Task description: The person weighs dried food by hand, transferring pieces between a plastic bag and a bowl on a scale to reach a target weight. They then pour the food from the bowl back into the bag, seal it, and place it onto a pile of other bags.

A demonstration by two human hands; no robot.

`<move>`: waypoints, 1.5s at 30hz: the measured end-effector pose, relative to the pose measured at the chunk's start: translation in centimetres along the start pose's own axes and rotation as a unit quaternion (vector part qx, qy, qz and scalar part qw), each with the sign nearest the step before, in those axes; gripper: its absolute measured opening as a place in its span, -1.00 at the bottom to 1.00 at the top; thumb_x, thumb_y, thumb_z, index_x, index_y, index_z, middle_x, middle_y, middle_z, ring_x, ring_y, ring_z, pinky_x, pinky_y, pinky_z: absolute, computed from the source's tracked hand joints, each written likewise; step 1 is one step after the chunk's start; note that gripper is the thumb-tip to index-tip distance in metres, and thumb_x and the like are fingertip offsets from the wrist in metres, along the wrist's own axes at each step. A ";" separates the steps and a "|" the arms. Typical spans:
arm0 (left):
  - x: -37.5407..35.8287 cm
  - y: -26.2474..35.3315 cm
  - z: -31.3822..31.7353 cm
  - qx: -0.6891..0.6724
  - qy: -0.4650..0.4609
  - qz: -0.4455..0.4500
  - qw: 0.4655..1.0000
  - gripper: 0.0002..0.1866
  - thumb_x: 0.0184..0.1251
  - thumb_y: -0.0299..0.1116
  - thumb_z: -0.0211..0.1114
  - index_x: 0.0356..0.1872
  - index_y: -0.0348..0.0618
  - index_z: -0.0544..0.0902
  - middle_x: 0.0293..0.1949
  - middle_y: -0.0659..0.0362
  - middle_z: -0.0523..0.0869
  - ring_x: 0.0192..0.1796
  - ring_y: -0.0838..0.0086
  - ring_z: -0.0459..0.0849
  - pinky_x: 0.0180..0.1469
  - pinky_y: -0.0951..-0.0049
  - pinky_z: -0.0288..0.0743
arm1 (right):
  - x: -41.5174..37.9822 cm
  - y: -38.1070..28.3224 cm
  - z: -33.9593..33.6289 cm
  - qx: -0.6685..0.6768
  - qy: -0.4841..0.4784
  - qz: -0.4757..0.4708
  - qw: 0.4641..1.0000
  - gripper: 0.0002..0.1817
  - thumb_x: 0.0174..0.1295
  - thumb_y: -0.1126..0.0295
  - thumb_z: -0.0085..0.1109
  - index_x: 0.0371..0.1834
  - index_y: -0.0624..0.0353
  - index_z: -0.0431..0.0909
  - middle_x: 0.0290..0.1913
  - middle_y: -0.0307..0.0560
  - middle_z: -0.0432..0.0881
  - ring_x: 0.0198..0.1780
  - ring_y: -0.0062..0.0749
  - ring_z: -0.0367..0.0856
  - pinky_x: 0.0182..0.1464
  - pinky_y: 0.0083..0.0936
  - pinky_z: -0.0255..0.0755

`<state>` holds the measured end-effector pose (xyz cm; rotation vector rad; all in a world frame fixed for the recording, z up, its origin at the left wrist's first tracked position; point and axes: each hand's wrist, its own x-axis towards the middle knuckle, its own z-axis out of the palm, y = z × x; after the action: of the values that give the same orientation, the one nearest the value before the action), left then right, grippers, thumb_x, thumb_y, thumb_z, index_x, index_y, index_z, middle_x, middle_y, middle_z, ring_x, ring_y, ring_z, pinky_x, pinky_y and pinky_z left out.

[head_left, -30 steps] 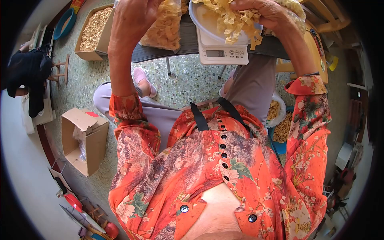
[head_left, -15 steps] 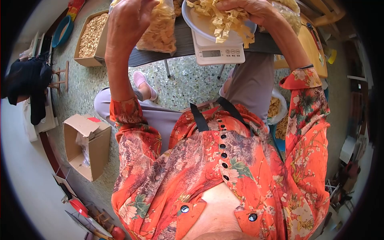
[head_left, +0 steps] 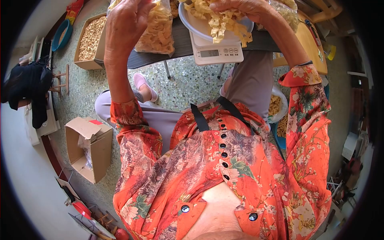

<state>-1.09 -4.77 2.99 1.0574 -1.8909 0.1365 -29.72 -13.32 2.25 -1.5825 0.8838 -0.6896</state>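
My right hand (head_left: pixel 246 9) is closed on a bunch of pale yellow dried strips (head_left: pixel 219 25) over a white bowl (head_left: pixel 194 26), and several strips hang over the rim. The bowl sits on a white digital scale (head_left: pixel 218 55) with a lit display whose digits are hard to read. At the upper left, my left hand (head_left: pixel 129 20) is closed at the top of a clear plastic bag (head_left: pixel 158 36) filled with similar strips. The frame's upper edge cuts off part of this hand's grip.
Bag and scale rest on a dark table (head_left: pixel 184 38). An open carton of dried pieces (head_left: pixel 90 38) stands left on the floor; another cardboard box (head_left: pixel 90 148) is nearer. Blue basins (head_left: pixel 62 36) and wooden stools flank the space. A person in black (head_left: pixel 28 82) is at far left.
The digits on the scale's display have changed. Both hands stay in nearly the same place, with the strips shifting slightly in my right hand.
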 end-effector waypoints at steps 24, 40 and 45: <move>0.4 -1.6 -0.2 0.025 -0.036 -0.001 0.999 -0.88 0.41 -0.41 0.37 -0.21 -0.16 0.58 -0.27 -0.02 0.73 -0.21 -0.06 0.72 -0.21 0.08 0.56 | -0.6 -2.8 -1.2 -0.261 -0.041 0.002 0.964 -0.18 0.06 0.06 0.67 0.37 0.14 0.52 0.07 -0.20 0.73 0.12 -0.47 0.66 0.26 -0.45 0.52; 0.4 -2.0 -0.2 0.022 -0.048 0.006 0.999 -0.89 0.41 -0.44 0.36 -0.19 -0.18 0.59 -0.24 -0.03 0.73 -0.19 -0.05 0.71 -0.17 0.09 0.55 | -5.1 -13.0 -0.7 -0.457 0.009 0.154 0.876 -0.14 0.14 -0.21 0.49 0.50 -0.19 0.46 0.23 -0.16 0.70 0.11 -0.34 0.72 0.19 -0.45 0.56; 0.4 -1.9 -0.1 0.023 -0.050 -0.001 0.999 -0.89 0.41 -0.44 0.36 -0.19 -0.18 0.59 -0.25 -0.02 0.73 -0.21 -0.04 0.71 -0.18 0.10 0.55 | -5.4 -11.7 -1.2 -0.421 0.045 0.136 0.896 -0.22 0.19 -0.24 0.44 0.45 -0.23 0.53 0.17 -0.13 0.75 0.00 -0.42 0.77 0.05 -0.49 0.63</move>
<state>0.30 -6.14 2.75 1.1150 -1.9837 0.1283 -31.55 -8.54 14.10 -2.1178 1.5748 -0.1569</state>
